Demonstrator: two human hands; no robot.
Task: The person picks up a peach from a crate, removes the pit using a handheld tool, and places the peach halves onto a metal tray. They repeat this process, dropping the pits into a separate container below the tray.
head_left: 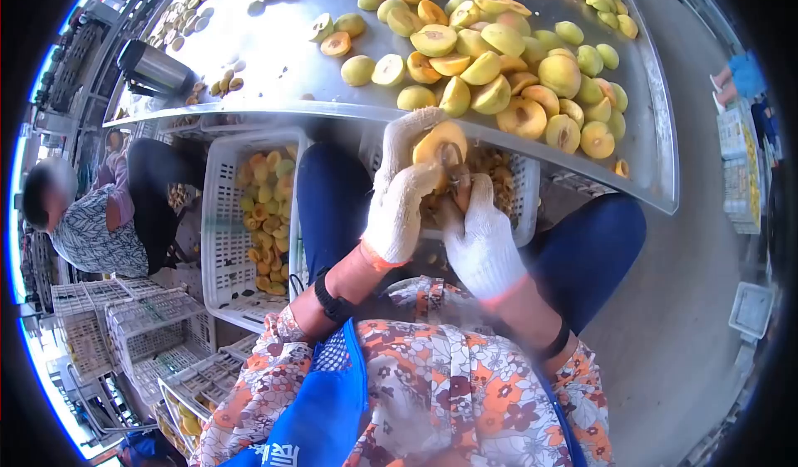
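My left hand (399,192), in a white knitted glove, is closed round a halved yellow fruit (439,144) with its cut face showing. Close against it on the right, my right hand (480,230), also gloved, has its fingers wrapped round a small brownish tool (457,180), whose tip reaches the middle of the fruit half. Both hands are just below the front edge of a metal table (274,93). Many halved fruits (490,59) lie piled on that table. Beneath my hands, a white crate (525,205) holds brown pieces, partly hidden.
A white crate (214,226) of halved fruits stands left of my legs. Stacked crates (158,326) are at the lower left, beside a seated person (100,226). A metal cylinder (156,66) lies on the table's left part. More crates (740,168) stand far right.
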